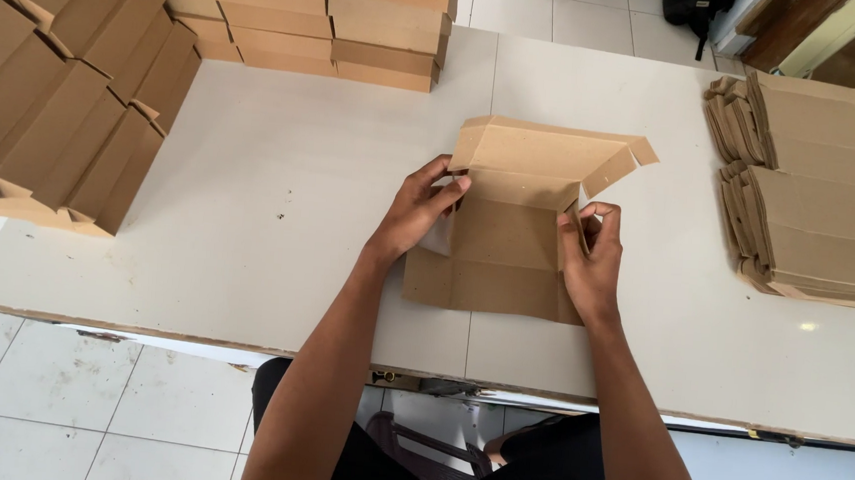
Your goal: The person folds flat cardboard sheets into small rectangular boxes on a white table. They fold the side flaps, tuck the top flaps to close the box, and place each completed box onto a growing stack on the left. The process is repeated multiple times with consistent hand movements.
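Both hands pinch a half-folded brown cardboard box blank (pixel 504 235): the left hand (pixel 416 209) grips its left side flap, the right hand (pixel 591 253) apparently its right one. It lies mid-table (pixel 251 188), back panel raised. Folded boxes (pixel 57 94) fill the far-left corner, flat blanks (pixel 822 187) the right edge.

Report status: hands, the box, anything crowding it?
Left hand and right hand both gripping the cardboard box, side flaps half raised. Flat blanks stacked right, folded boxes left. Nothing in the way.
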